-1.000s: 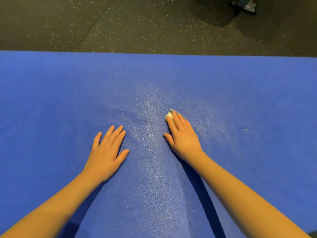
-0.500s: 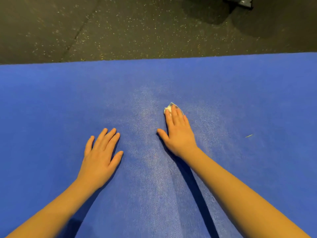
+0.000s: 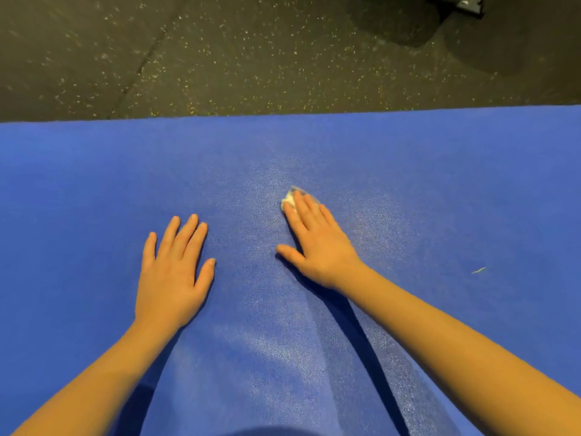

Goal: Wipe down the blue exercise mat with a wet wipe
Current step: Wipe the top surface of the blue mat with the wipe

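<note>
The blue exercise mat [image 3: 94, 184] lies flat on the dark speckled floor [image 3: 251, 58] and runs past both sides of my view; its far edge crosses in front of me from side to side. The wet wipe [image 3: 290, 200] is a small, bunched white wad on the mat, about midway along the stretch I can see and closer to the far edge than to me.

My right hand [image 3: 317, 243] lies flat on top of the wipe. The fingers [image 3: 309, 209] are straight and close together and press it onto the mat, and the thumb is spread out to the side. Only the front tip of the wipe shows past my fingertips, so I can't tell how much of it is under my palm.

My left hand [image 3: 174, 272] rests palm-down on the bare mat beside the right one. Its fingers are straight and slightly apart, and it holds nothing.

A paler sheen runs down the mat between my arms. A tiny light thread [image 3: 478, 270] lies on the mat well off to the right. A dark object [image 3: 465, 3] is on the floor at the top right, probably equipment, but it is cut off.
</note>
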### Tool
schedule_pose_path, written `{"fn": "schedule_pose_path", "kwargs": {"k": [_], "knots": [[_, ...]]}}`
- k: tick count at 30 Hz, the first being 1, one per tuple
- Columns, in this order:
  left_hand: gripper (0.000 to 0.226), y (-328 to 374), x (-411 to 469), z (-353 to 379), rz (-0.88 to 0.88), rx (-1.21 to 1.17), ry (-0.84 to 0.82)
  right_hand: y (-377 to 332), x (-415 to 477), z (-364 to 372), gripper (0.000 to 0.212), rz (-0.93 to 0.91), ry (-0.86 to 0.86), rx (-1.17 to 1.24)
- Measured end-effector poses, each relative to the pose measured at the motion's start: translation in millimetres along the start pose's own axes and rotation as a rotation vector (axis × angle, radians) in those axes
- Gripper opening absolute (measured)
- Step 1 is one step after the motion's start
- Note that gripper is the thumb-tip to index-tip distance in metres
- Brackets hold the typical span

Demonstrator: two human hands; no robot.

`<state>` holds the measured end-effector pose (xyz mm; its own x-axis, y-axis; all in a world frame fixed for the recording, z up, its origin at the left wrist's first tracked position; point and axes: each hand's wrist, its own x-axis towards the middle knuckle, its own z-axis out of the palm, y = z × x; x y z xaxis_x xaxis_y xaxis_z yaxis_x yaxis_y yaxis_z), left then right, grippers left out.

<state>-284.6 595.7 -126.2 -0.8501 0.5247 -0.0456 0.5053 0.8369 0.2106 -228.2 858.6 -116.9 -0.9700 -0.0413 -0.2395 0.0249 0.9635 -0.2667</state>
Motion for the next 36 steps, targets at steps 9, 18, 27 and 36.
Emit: {"fn": "schedule_pose_path", "kwargs": {"k": [9, 18, 27, 36], "knots": [[0.059, -1.4, -0.4, 0.6, -0.011, -0.031, 0.008, 24.2, 54.0, -17.2, 0.074, 0.277, 0.068, 0.002], [0.057, -1.8, -0.9, 0.7, -0.009, -0.054, 0.02, 58.7, 67.2, -36.9, 0.071, 0.066, 0.031, -0.145], [0.055, -2.1, -1.4, 0.6, -0.007, -0.073, 0.02, 27.4, 99.4, -39.4, 0.076, -0.191, -0.043, -0.186], [0.054, -2.8, -1.8, 1.6, -0.009, -0.087, 0.036, 5.8, 142.5, -41.9, 0.071, 0.069, 0.053, -0.03]]}}
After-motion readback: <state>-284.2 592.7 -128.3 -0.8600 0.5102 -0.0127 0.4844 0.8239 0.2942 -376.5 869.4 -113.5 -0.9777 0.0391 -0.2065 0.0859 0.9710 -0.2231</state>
